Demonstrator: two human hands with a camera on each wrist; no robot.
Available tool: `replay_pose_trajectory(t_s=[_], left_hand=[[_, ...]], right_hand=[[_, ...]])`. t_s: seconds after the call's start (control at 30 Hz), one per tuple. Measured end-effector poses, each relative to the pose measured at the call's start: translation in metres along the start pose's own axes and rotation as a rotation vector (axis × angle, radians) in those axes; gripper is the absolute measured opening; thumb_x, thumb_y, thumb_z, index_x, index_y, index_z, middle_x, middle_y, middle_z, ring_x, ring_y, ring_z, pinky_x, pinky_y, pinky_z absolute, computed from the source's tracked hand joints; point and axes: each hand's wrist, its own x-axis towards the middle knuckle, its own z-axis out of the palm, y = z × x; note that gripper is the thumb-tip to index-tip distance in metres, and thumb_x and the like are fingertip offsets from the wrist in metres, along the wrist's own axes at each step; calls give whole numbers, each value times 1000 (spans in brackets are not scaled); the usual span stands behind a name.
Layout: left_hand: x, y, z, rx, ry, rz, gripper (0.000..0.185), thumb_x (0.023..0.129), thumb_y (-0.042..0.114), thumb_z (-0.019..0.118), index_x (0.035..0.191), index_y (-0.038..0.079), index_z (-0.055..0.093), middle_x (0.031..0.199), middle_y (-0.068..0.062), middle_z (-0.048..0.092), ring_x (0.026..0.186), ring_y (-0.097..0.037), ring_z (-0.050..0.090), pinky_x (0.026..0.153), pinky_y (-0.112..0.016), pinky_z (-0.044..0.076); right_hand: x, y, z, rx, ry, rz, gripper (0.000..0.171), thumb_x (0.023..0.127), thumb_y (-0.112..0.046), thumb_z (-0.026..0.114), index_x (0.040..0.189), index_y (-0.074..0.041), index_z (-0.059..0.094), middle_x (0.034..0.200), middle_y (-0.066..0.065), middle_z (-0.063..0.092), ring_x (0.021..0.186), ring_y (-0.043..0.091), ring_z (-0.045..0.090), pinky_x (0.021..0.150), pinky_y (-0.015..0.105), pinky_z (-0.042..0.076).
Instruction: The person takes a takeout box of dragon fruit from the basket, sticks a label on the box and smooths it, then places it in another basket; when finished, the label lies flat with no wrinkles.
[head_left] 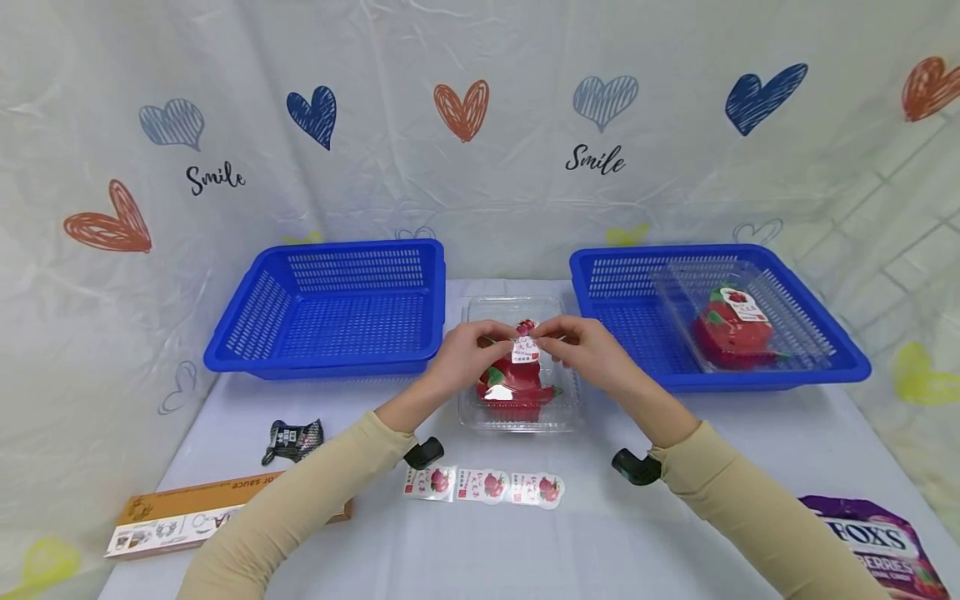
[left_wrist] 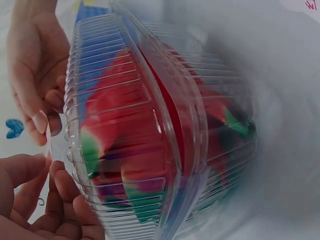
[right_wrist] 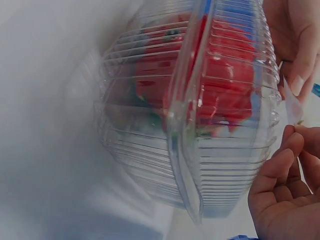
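Head view: both hands meet over the clear clamshell box (head_left: 521, 392), which sits mid-tabletop between the two blue baskets. Left hand (head_left: 468, 354) and right hand (head_left: 581, 350) each pinch an edge of a small sticker (head_left: 525, 350) w/ thumb and fingertips, holding it just above the lid. Red dragon-fruit toy (head_left: 513, 387) inside the box. Left basket (head_left: 330, 304) toward the back-left; right basket (head_left: 750, 367) toward the back-right holds a second labelled box (head_left: 738, 325). Strip of spare stickers (head_left: 483, 485) lies near the front edge, betw. the forearms.

Left wrist view: blurred. Ribbed box (left_wrist: 150, 130) fills the frame; fingers curled, tips closed on a thin clear tab (left_wrist: 48, 142) at its side.

Right wrist view: same box (right_wrist: 200, 120), fingertips nipping the sticker's edge (right_wrist: 292, 107).

Handling, my read: sticker is feather-light, floppy, tacky on one face, prob. curls and sticks to skin, so hold by the very edges only. Box is light, thin, springy and slick; press gently on the flat lid centre or it dents or slides.
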Motion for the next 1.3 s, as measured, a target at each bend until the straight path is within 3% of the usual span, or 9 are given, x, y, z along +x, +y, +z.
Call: replay_pose_trajectory(t_s=[0.13,0.37,0.63,0.9,1.1,1.3], left_hand=[[1,1,-1,1,-20,9,21,94,23,66,112,16,74,98,1,71,81,-14,63,67,-27,50],[1,1,-1,79,3,13,20,93,26,66,110,19,76,112,0,67,83,-14,59,63,-27,47],[1,-1,2,111,12,34,21,94,26,67,109,15,75,97,3,71,75,-12,58,62,-27,46],[-1,-5,9,209,101,73,18,90,24,71,105,15,76,93,4,71,72,-9,58,83,-41,33],[0,-7,10,218,118,77,17,91,24,71,104,15,76,95,4,72,72,-8,58,83,-41,30],[3,-8,9,237,129,91,16,91,24,71,102,15,76,92,4,72,70,-8,58,80,-40,29]], right_hand=[[1,-1,-2,-5,7,16,24,97,-26,63,114,-10,68,100,12,62,84,30,56,70,36,49],[1,0,-4,-1,-26,22,24,98,-24,61,115,-8,67,99,15,60,81,28,54,65,33,47],[-1,0,1,-3,-25,-8,20,99,-18,59,114,-6,66,97,19,61,75,25,55,65,37,49],[1,1,6,-106,-7,-41,17,98,-16,60,111,-7,67,96,18,64,75,29,58,58,30,47],[1,-1,7,-138,-7,-21,16,97,-17,61,109,-8,68,95,17,65,83,39,59,60,33,47],[3,-1,9,-180,9,-24,17,96,-16,62,110,-7,68,96,13,67,81,34,61,60,32,47]])
